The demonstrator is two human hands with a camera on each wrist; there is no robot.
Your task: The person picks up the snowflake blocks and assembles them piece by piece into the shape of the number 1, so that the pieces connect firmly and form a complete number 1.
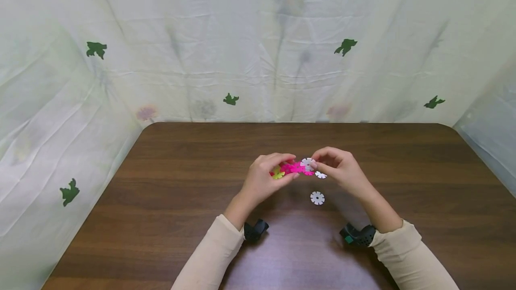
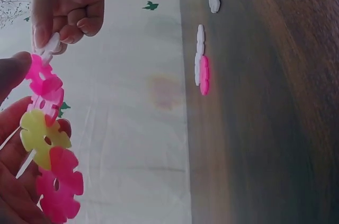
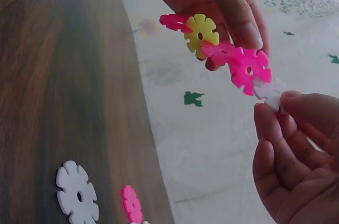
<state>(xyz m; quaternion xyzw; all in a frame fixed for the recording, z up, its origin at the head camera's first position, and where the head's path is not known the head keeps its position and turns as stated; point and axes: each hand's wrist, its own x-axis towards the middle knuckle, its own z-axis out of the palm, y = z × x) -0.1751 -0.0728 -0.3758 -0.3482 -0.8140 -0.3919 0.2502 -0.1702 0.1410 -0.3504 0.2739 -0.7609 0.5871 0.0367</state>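
We see a chain of four slotted, flower-shaped plastic discs, three pink and one yellow (image 3: 223, 52), gripped above the brown wooden surface (image 1: 161, 218) by the left fingers (image 3: 241, 20); the right fingers (image 3: 291, 168) pinch a white slotted plastic disc (image 3: 269, 92) at its end, its seating unclear to us. Loose white discs (image 1: 317, 198) and a pink disc (image 3: 132, 204) lie unjoined. We read the chain's order in the right wrist view, whereas the left hand partly covers it in the head view.

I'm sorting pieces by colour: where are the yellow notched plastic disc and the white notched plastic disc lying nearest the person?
Yellow notched plastic disc (image 3: 209, 35), right wrist view: face, right of its hole.
White notched plastic disc (image 1: 317, 201), head view: face, below its hole.
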